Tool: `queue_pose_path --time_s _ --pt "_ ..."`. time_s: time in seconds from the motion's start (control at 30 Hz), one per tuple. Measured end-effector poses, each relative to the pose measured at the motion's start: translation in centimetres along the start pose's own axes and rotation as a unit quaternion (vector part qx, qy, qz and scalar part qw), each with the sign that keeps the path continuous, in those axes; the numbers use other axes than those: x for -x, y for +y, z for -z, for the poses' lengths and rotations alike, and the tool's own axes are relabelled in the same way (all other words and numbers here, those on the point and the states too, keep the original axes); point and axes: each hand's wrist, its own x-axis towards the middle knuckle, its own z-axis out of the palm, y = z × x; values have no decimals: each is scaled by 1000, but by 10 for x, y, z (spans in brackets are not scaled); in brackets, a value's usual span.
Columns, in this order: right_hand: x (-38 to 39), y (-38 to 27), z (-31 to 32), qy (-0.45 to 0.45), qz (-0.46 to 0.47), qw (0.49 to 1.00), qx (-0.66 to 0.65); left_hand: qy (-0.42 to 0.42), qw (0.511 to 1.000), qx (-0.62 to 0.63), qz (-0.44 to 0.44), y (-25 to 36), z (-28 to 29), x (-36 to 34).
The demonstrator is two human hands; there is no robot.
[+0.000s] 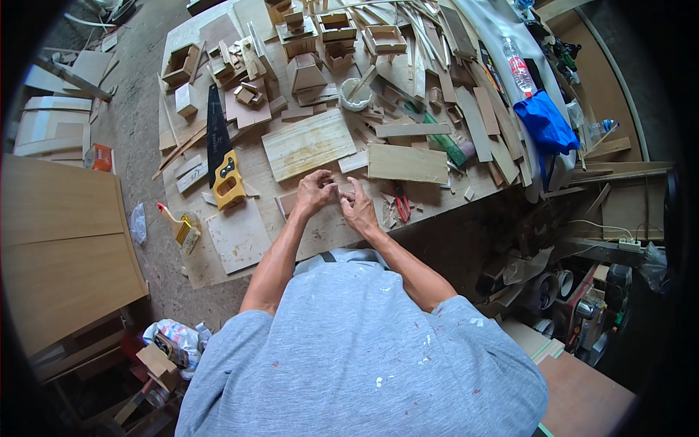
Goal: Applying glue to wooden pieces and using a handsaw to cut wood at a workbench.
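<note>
Left hand (pixel 317 191): is curling its fingers toward its thumb over the near part of the table (pixel 251 162); I cannot tell whether it is gripping something small.
Right hand (pixel 358 209): is facing the left one, just beside it, with its index finger stretching out; whether its fingertips are holding anything is too small to tell.
Stained board (pixel 309 144): is lying flat just beyond the left hand.
Pale offcut (pixel 352 162): is resting beyond the right hand, beside the board's right end.
Plank (pixel 408 163): is lying to the right of the offcut.
Pliers (pixel 402 204): are lying near the right hand, red handles showing.
Saw (pixel 218 138): is lying left of the board, its yellow handle pointing toward the person.
White tub (pixel 354 96): is standing beyond the board, with a stick leaning in it.
</note>
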Motion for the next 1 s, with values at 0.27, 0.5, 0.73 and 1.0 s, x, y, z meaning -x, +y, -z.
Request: queue_pose_path --time_s 0.27,0.5,0.73,1.0 --pt "15 -10 21 8 135 980 149 -12 1000 9 17 -3 2 -5" --pt "29 -51 1 -202 193 859 428 -44 998 31 36 -7 9 -13" --pt "17 -31 -36 -167 148 846 484 -63 998 1 18 -5 13 -20" --pt "1 -27 -57 -235 32 873 427 -86 993 67 47 -1 14 -20"
